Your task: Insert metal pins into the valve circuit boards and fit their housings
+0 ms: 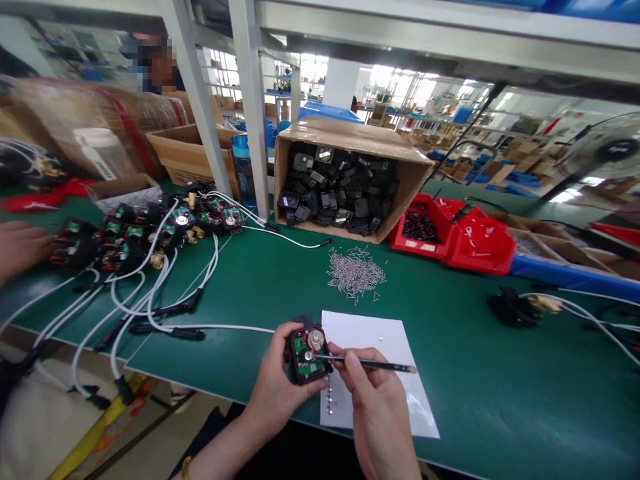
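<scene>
My left hand grips a small black housing with a green circuit board inside, its open face turned up toward me. On the board sit a round silver part and a small round metal disc. My right hand pinches slim dark tweezers, their tip at the disc on the board. Under both hands lies a white sheet, with a row of small shiny round pieces along its left side. A white cable runs leftward from the housing.
Loose metal pins lie in a pile ahead. Behind them stands a cardboard box of black housings, with red bins to its right. Several cabled housings crowd the left, near another person's hand. A black unit lies right.
</scene>
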{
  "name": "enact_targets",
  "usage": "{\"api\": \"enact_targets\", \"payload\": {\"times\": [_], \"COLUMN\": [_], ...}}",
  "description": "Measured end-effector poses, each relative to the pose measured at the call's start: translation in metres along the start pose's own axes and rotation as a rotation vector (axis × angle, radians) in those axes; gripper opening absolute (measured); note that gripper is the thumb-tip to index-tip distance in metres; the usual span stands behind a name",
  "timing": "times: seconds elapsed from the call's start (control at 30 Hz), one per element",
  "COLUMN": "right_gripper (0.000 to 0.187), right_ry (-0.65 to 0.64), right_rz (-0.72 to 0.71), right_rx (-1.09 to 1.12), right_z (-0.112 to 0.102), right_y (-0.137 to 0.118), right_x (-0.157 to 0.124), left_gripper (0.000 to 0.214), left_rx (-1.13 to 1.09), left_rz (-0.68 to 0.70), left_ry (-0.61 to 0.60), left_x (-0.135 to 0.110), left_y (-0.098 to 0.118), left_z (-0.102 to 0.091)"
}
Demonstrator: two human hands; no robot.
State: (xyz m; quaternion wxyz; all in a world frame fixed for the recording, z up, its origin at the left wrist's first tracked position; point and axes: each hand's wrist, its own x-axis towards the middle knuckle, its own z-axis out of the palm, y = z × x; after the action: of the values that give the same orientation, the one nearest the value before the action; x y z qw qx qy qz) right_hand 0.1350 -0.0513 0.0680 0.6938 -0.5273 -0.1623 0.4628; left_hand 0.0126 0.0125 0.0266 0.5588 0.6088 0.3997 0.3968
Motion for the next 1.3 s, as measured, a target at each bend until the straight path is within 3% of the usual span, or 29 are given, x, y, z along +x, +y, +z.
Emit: {"api": "enact_targets", "payload": {"times": [0.8,1.3], "right_gripper": [0.027,0.028], "right_ry": [-0.001,0.013], "right_rz": [-0.049,-0.063], "right_rx": [-0.110,-0.129], "right_z": [0.0038,0.0055], "right_y": [-0.0023,-0.0012], "right_x": [-0.0049,-0.0048], "left_gripper": [0.072,0.069], "left_rx": [0.029,0.003], "left_rz": [0.005,-0.010], "left_ry": [-0.009,0.022], "left_x": [-0.0009,-0.0014], "left_y": [-0.0080,-0.0015], "left_z": [-0.0011,-0.0007]}}
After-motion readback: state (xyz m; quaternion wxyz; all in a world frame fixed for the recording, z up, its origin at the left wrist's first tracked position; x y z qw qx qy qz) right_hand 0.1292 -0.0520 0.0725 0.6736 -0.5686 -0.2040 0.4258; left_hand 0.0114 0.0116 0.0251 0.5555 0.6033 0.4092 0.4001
